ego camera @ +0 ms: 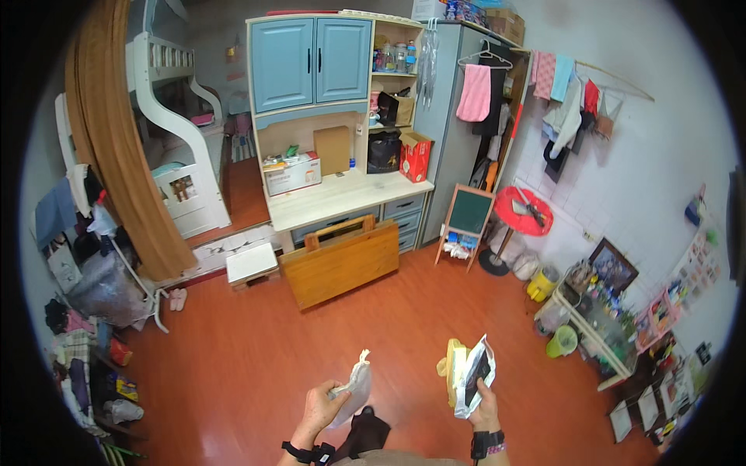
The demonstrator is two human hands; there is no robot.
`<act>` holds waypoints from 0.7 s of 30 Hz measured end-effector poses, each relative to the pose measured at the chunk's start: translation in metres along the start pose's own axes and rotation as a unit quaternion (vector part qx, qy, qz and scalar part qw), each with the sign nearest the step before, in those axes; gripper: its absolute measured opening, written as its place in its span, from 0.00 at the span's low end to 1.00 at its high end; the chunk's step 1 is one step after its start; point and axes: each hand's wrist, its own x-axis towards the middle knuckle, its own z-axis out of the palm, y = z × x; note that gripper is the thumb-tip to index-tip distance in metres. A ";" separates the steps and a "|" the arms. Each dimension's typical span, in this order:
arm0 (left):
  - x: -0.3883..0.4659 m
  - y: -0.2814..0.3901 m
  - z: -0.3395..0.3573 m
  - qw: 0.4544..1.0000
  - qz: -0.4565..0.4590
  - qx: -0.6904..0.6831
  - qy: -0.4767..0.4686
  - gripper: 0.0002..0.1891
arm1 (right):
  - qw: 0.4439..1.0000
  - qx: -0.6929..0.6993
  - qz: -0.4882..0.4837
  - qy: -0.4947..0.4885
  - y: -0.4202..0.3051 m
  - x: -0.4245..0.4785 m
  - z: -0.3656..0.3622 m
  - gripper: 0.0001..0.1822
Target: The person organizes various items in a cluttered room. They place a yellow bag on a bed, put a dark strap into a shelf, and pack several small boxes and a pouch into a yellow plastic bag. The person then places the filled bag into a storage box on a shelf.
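Observation:
My left hand grips a pale, translucent drawstring pouch near its top, with the knotted cord end sticking up. What is inside the pouch I cannot tell. Out to the right, my right hand is closed around a white plastic packet with something black showing in its open side. Against that packet sits a yellow plastic bag with a pale, box-like item beside it. Both hands are above the floor, well apart from each other.
Ahead, a folded wooden table leans before a desk with blue cupboards. A white low stool stands to its left. Rightward are a chalkboard easel, a red round stool, a green bin and a glass-topped table. Clothes are heaped left.

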 end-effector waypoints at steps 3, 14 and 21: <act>0.113 0.037 0.018 0.999 -0.007 0.006 -0.032 0.17 | 0.998 0.011 -0.023 0.066 -0.036 0.081 0.022 0.28; 0.539 0.121 0.078 0.996 0.082 -0.006 0.026 0.12 | 0.995 0.003 -0.057 0.079 -0.145 0.462 0.018 0.27; 0.763 0.181 0.095 0.990 0.127 -0.011 0.066 0.11 | 0.992 -0.098 -0.038 -0.063 -0.215 0.762 0.130 0.30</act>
